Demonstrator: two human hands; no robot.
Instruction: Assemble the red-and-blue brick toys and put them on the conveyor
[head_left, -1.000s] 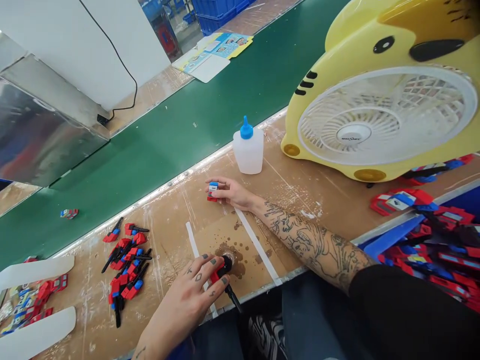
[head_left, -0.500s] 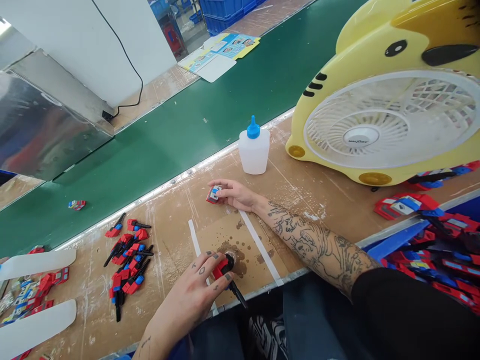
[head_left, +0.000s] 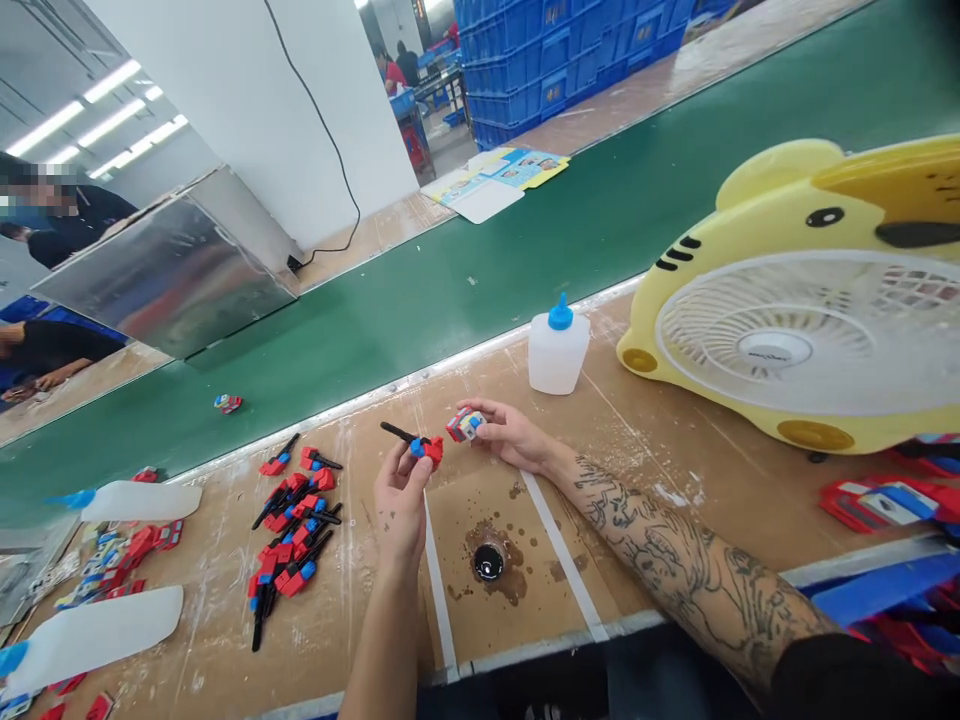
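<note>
Hands meet above the wooden bench. Left hand [head_left: 401, 490] pinches a red-and-blue piece with a black stem [head_left: 416, 443] pointing up-left; right hand [head_left: 511, 436] grips a small red block [head_left: 464, 424] just to its right, almost touching

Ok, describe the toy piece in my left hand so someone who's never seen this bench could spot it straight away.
Start at the big yellow animal-faced fan on the brown workbench, then go left past the white glue bottle with a blue cap to the two hands. The left hand pinches a small red-and-blue plastic piece with a thin black rod. Unlike the pile of similar pieces, it is lifted off the bench.
</note>
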